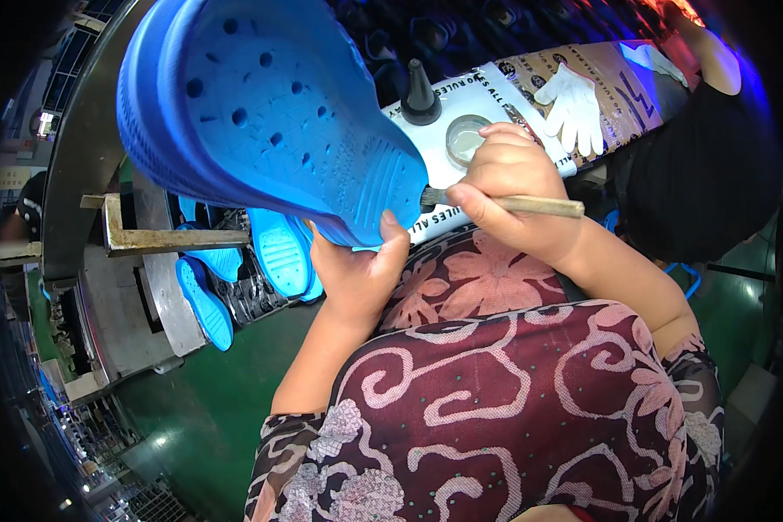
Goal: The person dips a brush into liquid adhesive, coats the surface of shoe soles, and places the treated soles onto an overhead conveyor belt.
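Note:
A large blue foam clog (pixel 261 113) with round holes fills the upper left, its toe toward the top and its heel toward me. My left hand (pixel 361 270) grips the clog's heel end from below, the thumb pressed on its edge. In my right hand (pixel 513 187) is a brush (pixel 531 205) with a wooden handle, held in closed fingers. Its dark bristles touch or nearly touch the clog's heel rim. Just beyond my right fingers stands a small clear cup (pixel 466 137) with a pale content. A dark cone-tipped bottle (pixel 420 96) is upright beside the cup.
Several blue shoe pieces (pixel 278 252) lie at the left near a metal frame (pixel 165 239). White gloves (pixel 572 109) rest on the printed covering (pixel 626 96) at the back right. A person in dark clothing (pixel 705 174) is at the right. Green floor (pixel 209 418) shows below.

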The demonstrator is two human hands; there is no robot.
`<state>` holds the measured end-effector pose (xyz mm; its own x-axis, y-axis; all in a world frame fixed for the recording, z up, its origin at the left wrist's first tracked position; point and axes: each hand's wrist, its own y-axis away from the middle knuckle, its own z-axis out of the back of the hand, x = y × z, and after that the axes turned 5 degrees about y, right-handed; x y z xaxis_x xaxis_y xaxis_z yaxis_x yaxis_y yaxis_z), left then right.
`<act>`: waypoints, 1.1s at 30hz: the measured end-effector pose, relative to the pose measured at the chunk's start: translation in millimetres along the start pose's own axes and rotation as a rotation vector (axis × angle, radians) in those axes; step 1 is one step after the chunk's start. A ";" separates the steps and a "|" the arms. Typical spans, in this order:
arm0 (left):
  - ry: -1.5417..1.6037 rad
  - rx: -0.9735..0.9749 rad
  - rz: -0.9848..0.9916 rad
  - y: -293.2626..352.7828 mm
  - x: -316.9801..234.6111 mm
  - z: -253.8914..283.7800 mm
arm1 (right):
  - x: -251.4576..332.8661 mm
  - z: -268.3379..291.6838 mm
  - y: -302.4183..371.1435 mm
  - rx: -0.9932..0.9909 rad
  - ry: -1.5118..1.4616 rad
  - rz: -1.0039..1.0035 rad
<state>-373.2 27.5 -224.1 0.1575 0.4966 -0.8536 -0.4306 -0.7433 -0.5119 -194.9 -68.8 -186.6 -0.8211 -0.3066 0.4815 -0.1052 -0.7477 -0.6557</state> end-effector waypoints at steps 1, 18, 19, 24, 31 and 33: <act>0.036 -0.021 -0.003 0.1 -0.5 -1.0 | -0.7 3.7 1.3 0.022 0.035 0.006; 0.045 -0.059 -0.076 -4.6 -5.4 -4.7 | 0.7 5.7 2.1 -0.005 -0.120 -0.065; 0.022 -0.046 -0.083 -4.6 -4.8 -4.3 | -0.9 1.0 1.0 -0.065 -0.117 -0.053; 0.049 -0.039 -0.062 -6.3 -2.2 -3.7 | -1.7 -0.6 3.1 -0.057 -0.054 -0.026; 0.085 -0.096 0.009 -6.0 -7.5 -9.6 | 2.5 4.8 -2.4 -0.096 -0.087 -0.098; 0.066 -0.071 -0.011 -5.9 -6.3 -8.6 | -2.0 3.1 -1.3 -0.076 -0.025 -0.057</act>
<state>-364.0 24.9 -216.5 0.2210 0.4765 -0.8509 -0.3645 -0.7689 -0.5253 -191.3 -69.1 -184.8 -0.7986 -0.2797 0.5329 -0.1947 -0.7177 -0.6686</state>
